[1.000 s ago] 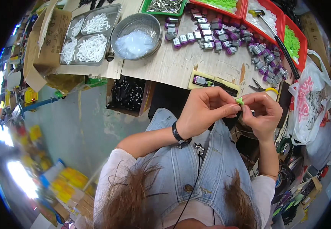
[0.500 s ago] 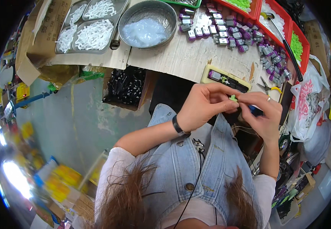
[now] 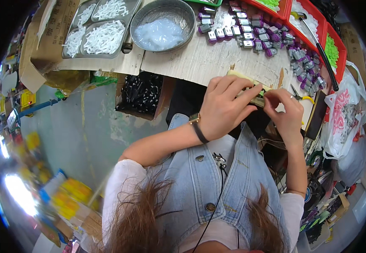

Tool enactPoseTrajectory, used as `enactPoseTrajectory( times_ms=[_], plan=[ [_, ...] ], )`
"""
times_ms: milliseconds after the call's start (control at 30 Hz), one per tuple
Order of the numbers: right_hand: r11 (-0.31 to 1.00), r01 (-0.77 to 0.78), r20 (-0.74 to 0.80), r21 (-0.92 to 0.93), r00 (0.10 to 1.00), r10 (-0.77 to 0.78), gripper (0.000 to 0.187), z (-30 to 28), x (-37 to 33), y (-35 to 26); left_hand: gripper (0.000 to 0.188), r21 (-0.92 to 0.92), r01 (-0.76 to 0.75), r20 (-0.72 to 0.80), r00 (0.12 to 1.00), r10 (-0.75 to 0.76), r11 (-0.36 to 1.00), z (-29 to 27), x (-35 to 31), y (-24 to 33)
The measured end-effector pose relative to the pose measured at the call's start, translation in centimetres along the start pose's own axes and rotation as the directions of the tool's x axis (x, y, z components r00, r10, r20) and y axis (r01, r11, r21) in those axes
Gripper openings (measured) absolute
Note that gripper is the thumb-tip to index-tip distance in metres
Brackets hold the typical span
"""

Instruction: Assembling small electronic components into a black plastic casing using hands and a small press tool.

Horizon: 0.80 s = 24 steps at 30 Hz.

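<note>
A cream fixture block (image 3: 238,75) lies at the table's front edge, its left part covered by my left hand (image 3: 225,107). The left fingers reach across the block, with the thumb along its near side. At the block's right end, my right hand (image 3: 287,116) has thumb and index finger pinched together. A small light-green plastic part (image 3: 262,93) shows between the fingertips of both hands, on or just above the block. What the right fingertips hold is mostly hidden. Small grey-and-purple motors (image 3: 250,43) lie in rows and a heap beyond the hands.
Yellow-handled cutters (image 3: 307,99) lie right of the block. A hammer-like tool (image 3: 322,55) leans across red trays (image 3: 289,26) of green and white parts. A round metal bowl (image 3: 187,42) and a divided tray (image 3: 122,49) of white pieces stand left. A box of black parts (image 3: 138,97) sits below.
Both hands have moved from in front of the fixture block onto it, carrying the green part there. My left hand now covers the block, which has shifted slightly away.
</note>
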State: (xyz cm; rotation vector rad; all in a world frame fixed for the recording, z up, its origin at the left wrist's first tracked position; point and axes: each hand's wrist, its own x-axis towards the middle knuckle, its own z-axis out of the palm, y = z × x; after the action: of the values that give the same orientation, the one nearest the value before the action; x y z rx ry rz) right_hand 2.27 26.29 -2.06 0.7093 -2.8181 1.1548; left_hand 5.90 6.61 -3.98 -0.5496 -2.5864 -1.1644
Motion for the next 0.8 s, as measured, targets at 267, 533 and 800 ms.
enactPoseTrajectory(
  times_ms=[267, 533, 800],
  plan=[
    [0.994, -0.043, 0.170, 0.099, 0.985, 0.026, 0.013, 0.1, 1.9, 1.7, 0.055, 0.325, -0.258, 0.243, 0.953, 0.183, 0.910, 0.5, -0.6, -1.5],
    [0.994, -0.091, 0.047, 0.054, 0.995, 0.088, 0.017, 0.6, 0.6, 0.0, 0.061, 0.054, -0.184, 0.271, 0.949, 0.163, 0.981, -1.5, 0.0, -2.1],
    [0.984, -0.168, 0.005, 0.067, 0.986, 0.168, 0.017, 1.4, 0.5, -0.8, 0.026, 0.791, 0.311, -0.185, 0.942, -0.279, 0.528, -20.6, 11.0, -23.1]
  ],
)
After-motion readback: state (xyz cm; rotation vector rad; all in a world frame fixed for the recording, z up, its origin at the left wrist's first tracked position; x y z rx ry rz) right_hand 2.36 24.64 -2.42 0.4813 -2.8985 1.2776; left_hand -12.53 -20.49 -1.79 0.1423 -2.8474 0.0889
